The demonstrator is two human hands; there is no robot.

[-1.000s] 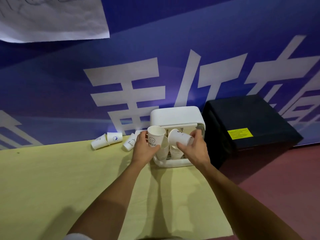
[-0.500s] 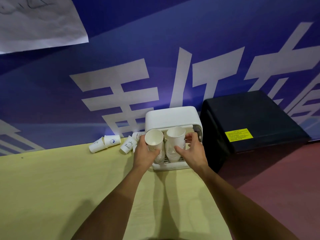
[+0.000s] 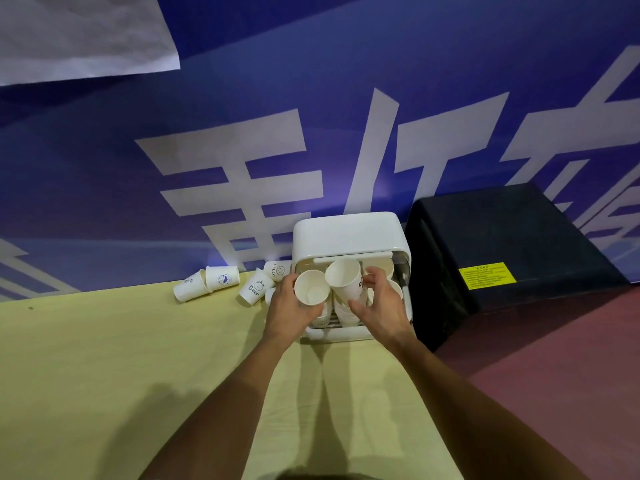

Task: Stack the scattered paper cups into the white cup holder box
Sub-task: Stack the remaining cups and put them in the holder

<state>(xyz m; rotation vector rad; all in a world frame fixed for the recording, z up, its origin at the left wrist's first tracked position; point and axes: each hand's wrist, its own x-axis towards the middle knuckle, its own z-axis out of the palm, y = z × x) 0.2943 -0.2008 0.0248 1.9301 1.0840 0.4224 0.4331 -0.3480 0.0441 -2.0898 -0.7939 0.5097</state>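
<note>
The white cup holder box (image 3: 348, 232) stands at the back of the yellow table (image 3: 104, 375), its front open and several cups stacked inside. My left hand (image 3: 289, 310) grips a white paper cup (image 3: 310, 292) at the box's left front, mouth facing me. My right hand (image 3: 382, 306) holds a second paper cup (image 3: 344, 278), tilted left, over the stacks inside the box. Several loose cups lie on their sides left of the box: one marked "Beer" (image 3: 256, 287), one marked "HELLO" (image 3: 278, 270), and a pair (image 3: 207, 282) farther left.
A black case (image 3: 502, 258) with a yellow label stands right of the box, beyond the table's right edge. A blue banner with white characters rises directly behind the table. Red floor lies at the right.
My right hand's cup has tilted from upright to leaning left above the stacks. My left hand's cup has sunk a little lower at the box's left front.
</note>
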